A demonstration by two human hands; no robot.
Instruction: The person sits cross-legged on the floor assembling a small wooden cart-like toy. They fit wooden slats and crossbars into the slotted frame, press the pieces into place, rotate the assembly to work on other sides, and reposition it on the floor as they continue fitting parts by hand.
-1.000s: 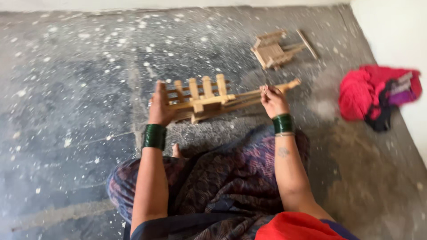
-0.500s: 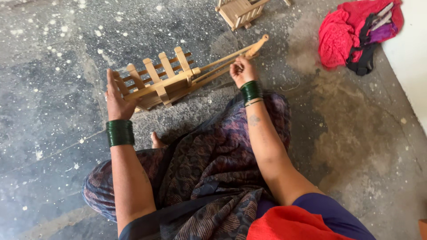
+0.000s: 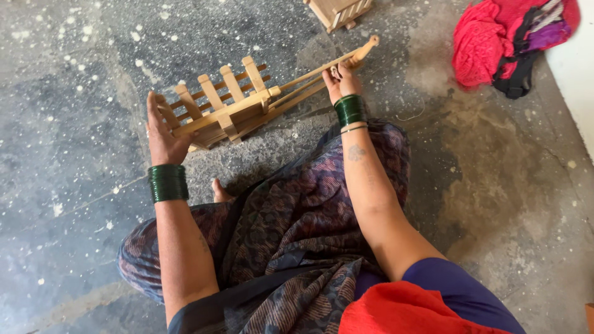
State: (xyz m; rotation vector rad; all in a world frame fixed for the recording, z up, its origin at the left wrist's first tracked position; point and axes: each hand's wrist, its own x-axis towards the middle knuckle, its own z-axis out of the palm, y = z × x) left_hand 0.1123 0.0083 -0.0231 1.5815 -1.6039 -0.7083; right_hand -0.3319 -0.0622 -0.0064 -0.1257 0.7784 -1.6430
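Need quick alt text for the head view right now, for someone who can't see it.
A seated person steadies a small wooden cart on a speckled stone floor, left hand at its slatted end, right hand on its long shafts. Red cloth lies nearby.

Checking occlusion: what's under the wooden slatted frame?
The wooden slatted frame rests on the speckled grey floor, held by the left hand and right hand. Floor shows between the slats; directly beneath its lower bars is hidden.

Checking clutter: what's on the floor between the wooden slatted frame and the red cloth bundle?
Head view: nothing stands between the wooden slatted frame and the red cloth bundle, only bare speckled floor with a pale dusty patch and a thin thread-like strand.
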